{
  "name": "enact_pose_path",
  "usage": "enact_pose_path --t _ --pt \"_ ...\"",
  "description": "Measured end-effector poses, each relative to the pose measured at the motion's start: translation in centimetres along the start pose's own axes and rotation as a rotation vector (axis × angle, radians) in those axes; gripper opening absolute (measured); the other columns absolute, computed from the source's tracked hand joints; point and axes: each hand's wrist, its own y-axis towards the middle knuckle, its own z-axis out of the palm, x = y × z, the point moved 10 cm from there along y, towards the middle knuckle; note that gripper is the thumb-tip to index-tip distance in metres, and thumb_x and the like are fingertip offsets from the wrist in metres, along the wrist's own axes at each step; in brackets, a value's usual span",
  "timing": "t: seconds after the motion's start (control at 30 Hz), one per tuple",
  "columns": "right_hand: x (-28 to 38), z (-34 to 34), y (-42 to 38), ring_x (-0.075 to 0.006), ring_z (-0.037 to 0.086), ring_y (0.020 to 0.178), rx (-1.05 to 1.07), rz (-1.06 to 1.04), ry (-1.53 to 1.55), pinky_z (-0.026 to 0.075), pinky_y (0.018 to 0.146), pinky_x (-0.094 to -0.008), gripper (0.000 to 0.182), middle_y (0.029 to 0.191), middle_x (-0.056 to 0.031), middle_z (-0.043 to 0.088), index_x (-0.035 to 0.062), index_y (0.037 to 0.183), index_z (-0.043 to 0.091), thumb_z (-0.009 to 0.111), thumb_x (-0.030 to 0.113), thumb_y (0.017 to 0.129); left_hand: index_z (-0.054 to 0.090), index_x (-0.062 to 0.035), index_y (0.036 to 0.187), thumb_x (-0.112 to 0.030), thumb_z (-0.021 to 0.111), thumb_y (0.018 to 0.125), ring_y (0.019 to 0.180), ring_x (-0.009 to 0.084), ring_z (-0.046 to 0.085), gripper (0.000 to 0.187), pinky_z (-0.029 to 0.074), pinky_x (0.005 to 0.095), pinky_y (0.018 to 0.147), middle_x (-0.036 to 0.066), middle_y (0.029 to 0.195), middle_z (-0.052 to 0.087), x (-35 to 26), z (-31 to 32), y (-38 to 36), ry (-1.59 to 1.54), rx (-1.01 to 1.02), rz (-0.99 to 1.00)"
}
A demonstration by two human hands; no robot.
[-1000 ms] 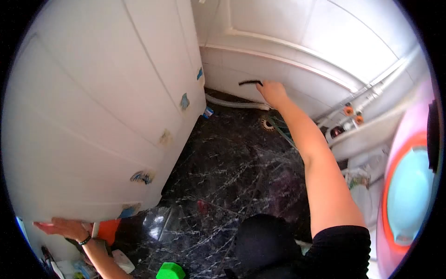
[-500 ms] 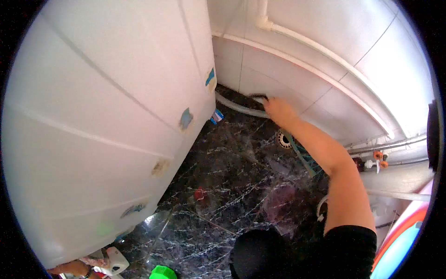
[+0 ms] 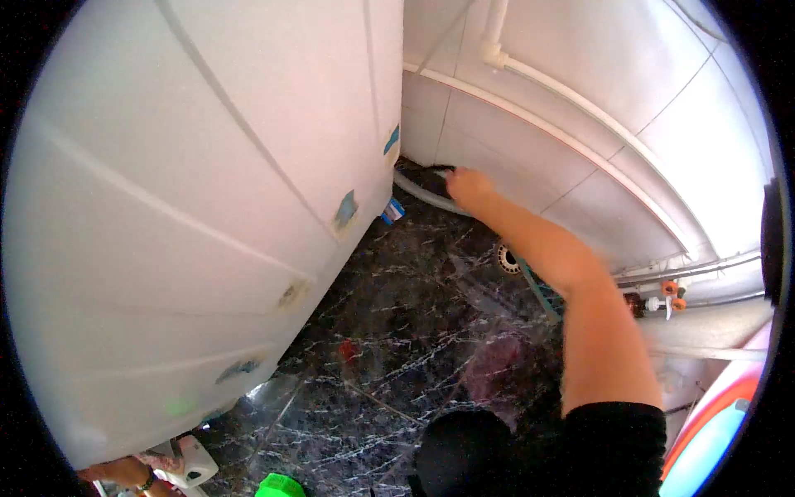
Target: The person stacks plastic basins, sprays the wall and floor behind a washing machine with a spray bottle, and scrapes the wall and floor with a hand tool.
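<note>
My right hand (image 3: 470, 189) reaches to the floor at the foot of the tiled wall, with its fingers closed around a thin black cord (image 3: 436, 168). A grey hose (image 3: 431, 195) curves along the floor just beneath that hand. On the left stands a big white appliance (image 3: 224, 224) with peeling blue and brown patches. At the bottom left, my left hand (image 3: 124, 472) is partly in view by the appliance's lower edge, a dark band on its wrist. Its fingers are mostly hidden there. A white plastic jug (image 3: 197, 464) is beside it.
Dark marbled tiles form the floor (image 3: 406, 331). A round drain (image 3: 508, 258) lies under my right forearm, and a small blue packet (image 3: 392, 212) by the appliance. White pipes (image 3: 580, 95) run along the wall. Orange-handled valves (image 3: 675, 296) are at right, a green lid-like object (image 3: 280, 486) below.
My right hand has moved left along the wall's foot, nearer the appliance, and the black cord's end has shifted with it. The whole view has turned slightly.
</note>
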Motion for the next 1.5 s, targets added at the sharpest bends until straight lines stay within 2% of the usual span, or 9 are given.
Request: enact_pose_path --t 0.27,0.37,0.5,0.77,0.93,1.07,1.17,1.4,1.5 --pt "-11.1 8.5 -8.6 -0.0307 0.063 0.089 -0.369 -0.225 -0.366 0.050 0.080 -0.0422 0.035 0.102 -0.0202 0.063 -0.0005 0.114 0.061 0.054 0.019 0.086 0.040 -0.0013 0.122 -0.025 0.050 0.087 0.118 0.0405 0.037 0.043 0.035 0.0466 0.100 0.024 0.128 0.039 0.3 0.5 -0.1 0.010 0.009 -0.044" --pt "-9.4 -2.2 -12.1 -0.0289 0.063 0.087 -0.068 0.147 0.123 0.051 0.076 -0.0416 0.031 0.100 -0.0192 0.064 0.0015 0.113 0.061 0.052 0.018 0.088 0.042 -0.0016 0.120 -0.023 0.051 0.086 0.117 0.0404 0.039 0.041 0.036 0.0464 0.098 0.024 0.127 0.040 0.6 0.3 0.0 0.001 -0.002 -0.053" --pt "-3.7 -8.5 -4.2 -0.0275 0.065 0.090 -0.305 -0.199 -0.250 0.053 0.070 -0.0410 0.027 0.099 -0.0130 0.066 0.0034 0.110 0.061 0.049 0.016 0.090 0.045 -0.0020 0.117 -0.020 0.054 0.084 0.114 0.0403 0.042 0.038 0.037 0.0461 0.097 0.024 0.125 0.043 -0.1 0.0 -0.1 -0.018 -0.032 -0.051" --pt "-18.6 6.9 -16.4 -0.0301 0.066 0.092 0.018 -0.013 -0.541 0.051 0.080 -0.0465 0.030 0.100 -0.0120 0.068 0.0084 0.112 0.064 0.051 0.019 0.087 0.051 -0.0027 0.111 -0.015 0.058 0.081 0.110 0.0402 0.046 0.033 0.040 0.0455 0.094 0.022 0.120 0.048 1.4 0.7 -1.0 -0.073 -0.088 -0.132" --pt "-15.6 -11.9 -20.7 -0.0250 0.067 0.081 -0.186 -0.031 -0.401 0.053 0.063 -0.0398 0.021 0.093 -0.0084 0.068 0.0077 0.095 0.070 0.055 0.014 0.082 0.055 -0.0031 0.108 -0.012 0.061 0.080 0.107 0.0401 0.049 0.030 0.042 0.0451 0.092 0.022 0.118 0.051 1.4 2.1 -2.3 -0.166 -0.137 -0.179" --pt "-21.8 -0.1 -24.9 -0.0236 0.065 0.093 0.320 0.016 -0.674 0.051 0.078 -0.0412 0.020 0.096 -0.0067 0.069 0.0132 0.090 0.073 0.054 0.019 0.085 0.058 -0.0035 0.105 -0.010 0.064 0.078 0.105 0.0400 0.052 0.028 0.044 0.0448 0.091 0.021 0.116 0.053 1.7 0.7 -4.3 -0.164 -0.398 -0.193" --pt "-20.9 0.2 -24.8 -0.0233 0.064 0.098 0.421 0.090 -0.625 0.050 0.080 -0.0406 0.023 0.102 -0.0061 0.068 0.0143 0.095 0.072 0.052 0.020 0.087 0.005 0.0003 0.146 -0.039 0.033 0.100 0.137 0.0412 0.016 0.067 0.020 0.0472 0.112 0.024 0.150 0.010 1.8 2.5 -2.3 -0.538 -0.041 -0.387" --pt "-21.9 5.6 -24.4 -0.0268 0.066 0.084 0.336 -0.031 -0.625 0.053 0.068 -0.0398 0.023 0.093 -0.0080 0.068 0.0135 0.097 0.071 0.053 0.018 0.084 0.007 0.0046 0.145 -0.036 0.032 0.101 0.135 0.0402 0.020 0.065 0.023 0.0479 0.110 0.026 0.148 0.015 0.8 1.6 -1.6 -0.048 -0.024 -0.239" --pt "-22.8 7.7 -24.2 -0.0276 0.066 0.082 0.358 0.082 -0.636 0.053 0.068 -0.0401 0.024 0.091 -0.0089 0.067 0.0147 0.098 0.071 0.053 0.019 0.083 0.007 0.0083 0.143 -0.037 0.034 0.100 0.135 0.0389 0.020 0.069 0.022 0.0470 0.110 0.028 0.146 0.016 1.4 1.5 -1.4 -0.673 -0.085 -0.505"
